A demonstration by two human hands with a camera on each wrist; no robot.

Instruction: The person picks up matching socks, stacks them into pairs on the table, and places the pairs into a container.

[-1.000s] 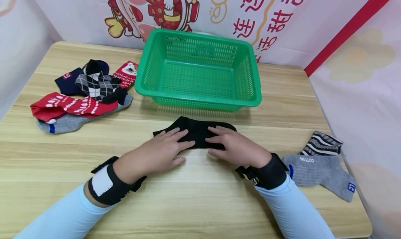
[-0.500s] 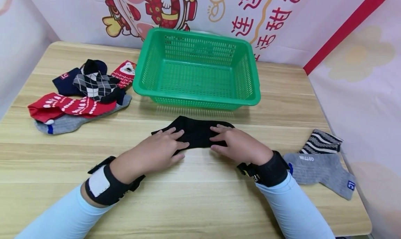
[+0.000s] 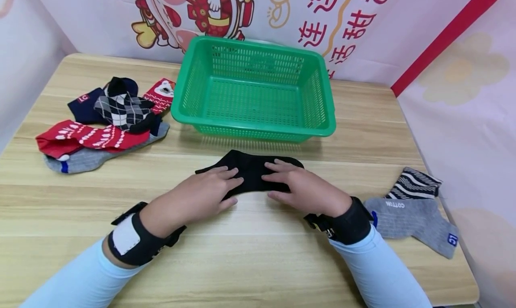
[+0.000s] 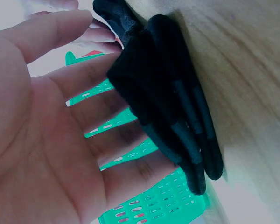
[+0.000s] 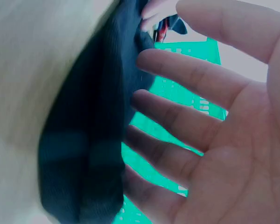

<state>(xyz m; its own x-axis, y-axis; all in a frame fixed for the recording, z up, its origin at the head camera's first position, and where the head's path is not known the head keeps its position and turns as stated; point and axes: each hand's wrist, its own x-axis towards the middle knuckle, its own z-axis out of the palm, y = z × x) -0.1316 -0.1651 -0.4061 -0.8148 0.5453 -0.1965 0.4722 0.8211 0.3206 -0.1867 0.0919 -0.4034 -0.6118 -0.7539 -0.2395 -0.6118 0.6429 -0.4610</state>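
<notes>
Black socks (image 3: 251, 173) lie flat in layers on the table, just in front of the green basket. My left hand (image 3: 197, 196) rests its outstretched fingertips on their left end. Over the right part my right hand (image 3: 308, 189) lies with fingers spread and nearly straight, fingertips on the fabric. In the left wrist view the folded layers of the black socks (image 4: 163, 93) show against the left fingers (image 4: 126, 135). The right wrist view has the stacked black socks (image 5: 93, 135) at the right fingertips (image 5: 144, 100). Neither thumb curls round the fabric.
A green plastic basket (image 3: 251, 131) stands at the back middle. At left is a pile with a red patterned sock (image 3: 92, 135), an argyle sock (image 3: 125, 110) and others. A grey sock (image 3: 411, 223) and a striped sock (image 3: 415, 184) lie near the right edge.
Both hands stay on the black socks with only slight shifts of the fingers. The view has drifted a little; the basket and other socks lie as before.
</notes>
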